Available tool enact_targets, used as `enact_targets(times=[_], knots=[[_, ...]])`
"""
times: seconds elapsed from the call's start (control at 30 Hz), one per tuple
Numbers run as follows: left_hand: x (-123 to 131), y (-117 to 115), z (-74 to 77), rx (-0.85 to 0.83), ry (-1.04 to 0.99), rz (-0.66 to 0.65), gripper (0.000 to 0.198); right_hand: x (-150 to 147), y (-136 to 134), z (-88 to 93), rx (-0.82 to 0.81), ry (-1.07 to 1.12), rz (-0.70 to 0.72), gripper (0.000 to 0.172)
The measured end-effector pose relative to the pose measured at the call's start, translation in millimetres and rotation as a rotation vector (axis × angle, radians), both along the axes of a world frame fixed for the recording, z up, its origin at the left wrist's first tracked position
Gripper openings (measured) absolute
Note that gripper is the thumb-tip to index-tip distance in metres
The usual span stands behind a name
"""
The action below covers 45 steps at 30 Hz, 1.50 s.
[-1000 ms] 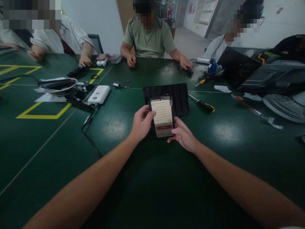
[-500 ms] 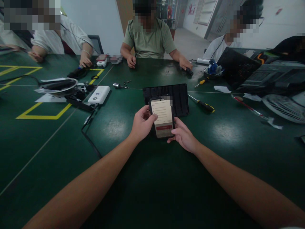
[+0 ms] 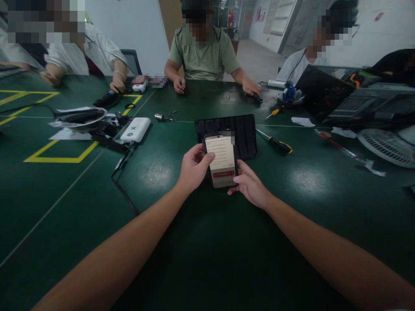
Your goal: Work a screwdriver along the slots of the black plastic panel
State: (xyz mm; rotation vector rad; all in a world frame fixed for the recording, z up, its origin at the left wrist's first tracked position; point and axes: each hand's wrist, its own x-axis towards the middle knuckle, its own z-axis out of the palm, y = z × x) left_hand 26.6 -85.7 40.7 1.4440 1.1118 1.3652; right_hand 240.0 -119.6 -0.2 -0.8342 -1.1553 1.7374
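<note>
I hold a smartphone [image 3: 221,160] with a lit screen above the green table [image 3: 207,242]. My left hand [image 3: 193,168] wraps its left edge, thumb resting on the screen. My right hand [image 3: 249,185] cups the lower right corner from below, fingers curled. Just behind the phone a black flat panel [image 3: 241,129] lies on the table.
A yellow-handled screwdriver [image 3: 275,141] lies right of the panel. A white power bank [image 3: 135,129] with a black cable [image 3: 121,181], a metal dish [image 3: 81,117] and yellow tape lines are at left. Laptops [image 3: 363,103] and a fan grille [image 3: 387,147] at right. Three people sit across the table.
My left thumb has shifted slightly on the phone's screen. The view has tilted a touch; otherwise nothing has moved.
</note>
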Motion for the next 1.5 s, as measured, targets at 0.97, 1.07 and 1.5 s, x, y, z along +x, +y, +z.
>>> enact_targets(times=[0.97,1.07,1.5], knots=[[-5.5,-4.4,-8.6,0.245,-0.056,-0.232,0.049,-9.4,2.5,-1.8,-0.083,-0.001,-0.148,0.042],[-6.7,-2.2,-11.4,0.284,-0.069,-0.252,0.049,-9.8,2.0,-0.5,-0.067,0.009,-0.142,0.042],[-3.8,-4.1,25.4,-0.195,0.116,-0.004,0.056,-12.8,0.3,9.8,-0.027,0.062,-0.096,0.054]])
